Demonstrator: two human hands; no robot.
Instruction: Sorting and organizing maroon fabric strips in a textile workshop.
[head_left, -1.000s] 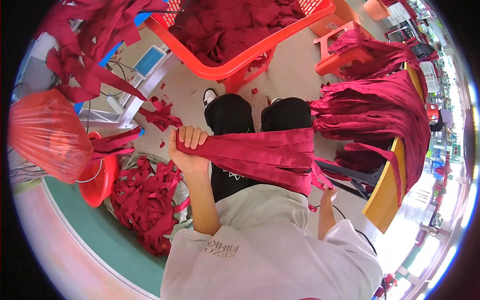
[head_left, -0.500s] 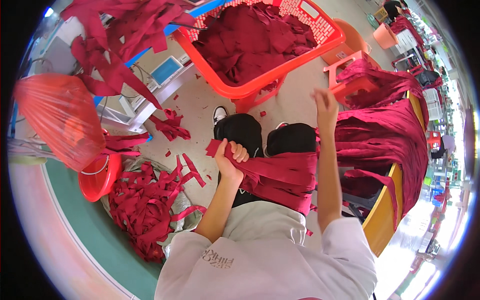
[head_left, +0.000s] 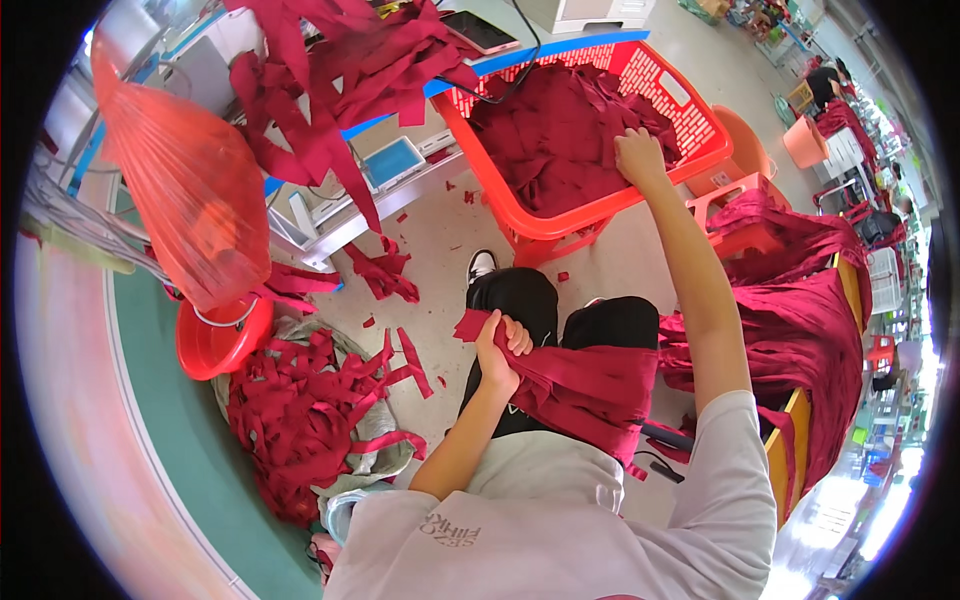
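Observation:
My left hand (head_left: 503, 350) is closed around one end of a bundle of dark red fabric strips (head_left: 590, 385), which lies across my lap and spreads toward my right thigh. A short end of the cloth sticks out past the thumb. Stretched far forward, my right hand (head_left: 640, 158) is over the right part of a red plastic basket (head_left: 560, 228). Its fingers are curled down at the heap of dark red fabric pieces (head_left: 550, 135) inside; what they hold, if anything, is hidden.
More dark red strips hang from a workbench (head_left: 320, 235) at the front left, beside a red plastic bag (head_left: 190, 190). A red bucket (head_left: 225, 335) and a strip-filled sack (head_left: 385, 450) stand left. Long red cloth (head_left: 790, 330) drapes over a wooden frame (head_left: 790, 450) at right.
My right hand has moved forward from beside my right knee to the basket, its fingers now curled. The view has shifted. My left hand keeps its hold on the strips.

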